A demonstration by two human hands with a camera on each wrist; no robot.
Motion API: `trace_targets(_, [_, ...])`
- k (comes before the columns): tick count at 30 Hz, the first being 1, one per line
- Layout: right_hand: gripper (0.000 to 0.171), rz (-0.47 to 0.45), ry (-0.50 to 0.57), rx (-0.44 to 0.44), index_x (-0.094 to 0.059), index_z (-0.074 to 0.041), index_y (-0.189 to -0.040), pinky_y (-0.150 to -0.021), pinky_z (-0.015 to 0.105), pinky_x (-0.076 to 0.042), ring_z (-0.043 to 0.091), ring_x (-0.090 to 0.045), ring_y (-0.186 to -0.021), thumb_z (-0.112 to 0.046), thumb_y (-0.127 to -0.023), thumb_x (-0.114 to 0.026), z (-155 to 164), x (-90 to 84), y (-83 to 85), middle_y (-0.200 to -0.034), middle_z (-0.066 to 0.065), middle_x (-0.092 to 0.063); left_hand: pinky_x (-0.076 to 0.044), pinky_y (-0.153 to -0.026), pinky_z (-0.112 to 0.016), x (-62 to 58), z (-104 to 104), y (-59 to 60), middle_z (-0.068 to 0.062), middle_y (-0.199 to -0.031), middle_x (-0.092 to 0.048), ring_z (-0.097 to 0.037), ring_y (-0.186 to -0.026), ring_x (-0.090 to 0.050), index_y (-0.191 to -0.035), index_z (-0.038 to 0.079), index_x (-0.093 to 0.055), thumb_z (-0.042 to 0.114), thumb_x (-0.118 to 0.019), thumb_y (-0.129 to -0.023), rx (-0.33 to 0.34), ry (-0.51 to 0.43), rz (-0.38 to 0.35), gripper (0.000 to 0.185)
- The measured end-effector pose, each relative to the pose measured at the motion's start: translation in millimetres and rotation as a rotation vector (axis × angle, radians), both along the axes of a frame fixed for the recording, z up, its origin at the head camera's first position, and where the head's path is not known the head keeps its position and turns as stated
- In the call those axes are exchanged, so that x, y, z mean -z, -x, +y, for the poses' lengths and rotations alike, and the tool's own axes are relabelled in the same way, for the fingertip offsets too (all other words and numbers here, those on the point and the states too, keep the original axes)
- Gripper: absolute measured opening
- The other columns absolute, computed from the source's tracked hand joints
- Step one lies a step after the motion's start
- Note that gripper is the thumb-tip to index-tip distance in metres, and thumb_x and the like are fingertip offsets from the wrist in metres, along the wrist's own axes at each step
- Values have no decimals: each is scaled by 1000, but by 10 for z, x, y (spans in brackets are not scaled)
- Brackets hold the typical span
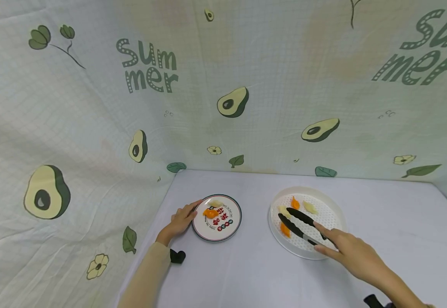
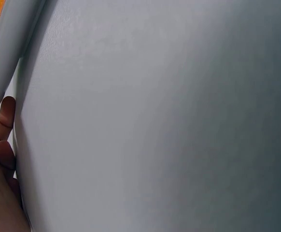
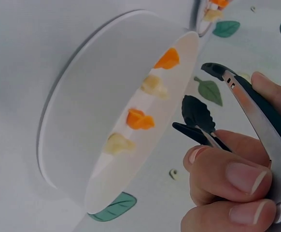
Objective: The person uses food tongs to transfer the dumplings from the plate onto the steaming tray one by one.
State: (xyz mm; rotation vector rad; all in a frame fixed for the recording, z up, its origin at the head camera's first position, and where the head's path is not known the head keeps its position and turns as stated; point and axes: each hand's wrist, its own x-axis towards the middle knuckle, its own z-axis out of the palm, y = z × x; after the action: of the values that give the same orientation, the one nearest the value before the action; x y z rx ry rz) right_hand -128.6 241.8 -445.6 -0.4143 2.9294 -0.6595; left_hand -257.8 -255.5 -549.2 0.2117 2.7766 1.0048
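Observation:
My left hand (image 1: pixel 180 221) rests its fingers against the left rim of a small printed plate (image 1: pixel 231 224) that carries an orange piece (image 1: pixel 210 212) and a pale piece (image 1: pixel 216 203). In the left wrist view only the hand (image 2: pixel 0 169) and the plate's rim (image 2: pixel 7 43) show. My right hand (image 1: pixel 348 249) grips black-tipped metal tongs (image 1: pixel 298 222) over a white perforated tray (image 1: pixel 329 209). The tongs' tips are apart above the tray. In the tray lie orange pieces (image 3: pixel 139 119) and pale yellow pieces (image 3: pixel 153 85). The right wrist view shows the fingers (image 3: pixel 227 176) curled round the tongs (image 3: pixel 198 116).
A white table surface (image 1: pixel 246 273) lies under everything. An avocado-print cloth (image 1: pixel 92 128) hangs behind and along the left side. A dark strap (image 1: pixel 177 256) sits at my left wrist.

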Motion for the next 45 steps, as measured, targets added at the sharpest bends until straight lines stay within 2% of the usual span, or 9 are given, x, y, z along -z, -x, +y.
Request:
trace_targets(13, [70,63,73,-13,-54,-7,-144,-81,61,-49,45,-58,-115,-56,-94,-60,-198,-118,17,-129,23,-61,-21,-95,-57,-10,8,-3,-10,-151,-44,-33,-119,-39,-152,32,-42,31,-47,-107,0,-4,6,46])
trace_targets(19, [65,106,110,-52,-54,-10,-145,-84,57,-49,37,-61,-114,-51,-94,-63,-339,-115,38,-127,16,-64,-21,-95,-57,-9,10,-10,-10,-151,-45,-33,-116,-39,-152,31,-42,31,-47,-107,3,-13,6,46])
trace_targets(29, [70,76,136,-139,-50,-13,-148,-88,52,-49,31,-61,-115,-56,-94,-59,-658,-109,174,-129,11,-64,-21,-95,-57,-14,8,-14,-10,-150,-46,-31,-115,-39,-152,32,-42,31,-47,-106,0,-15,5,46])
trace_targets(31, [70,73,140,-155,-50,-13,-148,-86,49,-50,27,-62,-112,-57,-94,-58,-729,-101,208,-128,10,-64,-21,-95,-57,-9,6,-8,-10,-150,-46,-31,-115,-39,-152,32,-42,31,-47,-106,3,-15,4,46])
trace_targets(34, [72,59,142,-177,-50,-13,-148,-74,38,-50,17,-62,-91,-60,-94,-57,-832,-84,257,-108,3,-67,-21,-95,-58,2,3,-2,-10,-149,-45,-32,-115,-39,-152,31,-42,32,-47,-106,8,-13,2,46])
trace_targets(36, [73,59,146,-189,-51,-12,-147,-70,35,-49,13,-58,-86,-61,-93,-56,-894,-69,285,-105,2,-67,-21,-95,-58,8,3,-1,-10,-149,-45,-32,-115,-39,-152,31,-42,33,-47,-106,11,-13,0,46])
trace_targets(38, [73,52,146,-190,-51,-12,-147,-71,35,-50,15,-60,-89,-61,-92,-57,-954,-51,310,-107,3,-67,-21,-95,-58,11,3,0,-10,-149,-45,-32,-115,-39,-152,31,-42,33,-47,-106,11,-10,1,46])
trace_targets(42, [72,38,153,-193,-51,-14,-147,-85,47,-52,27,-62,-114,-60,-92,-58,-1065,-21,349,-129,12,-64,-21,-95,-58,-1,5,-3,-10,-150,-45,-31,-115,-39,-152,30,-42,32,-47,-106,10,-9,4,46])
trace_targets(45, [72,25,156,-200,-51,-13,-147,-84,48,-52,29,-62,-113,-59,-92,-59,-1144,-4,386,-128,13,-64,-21,-96,-59,-18,7,-9,-11,-150,-45,-32,-114,-39,-152,30,-42,31,-47,-106,9,-10,4,46])
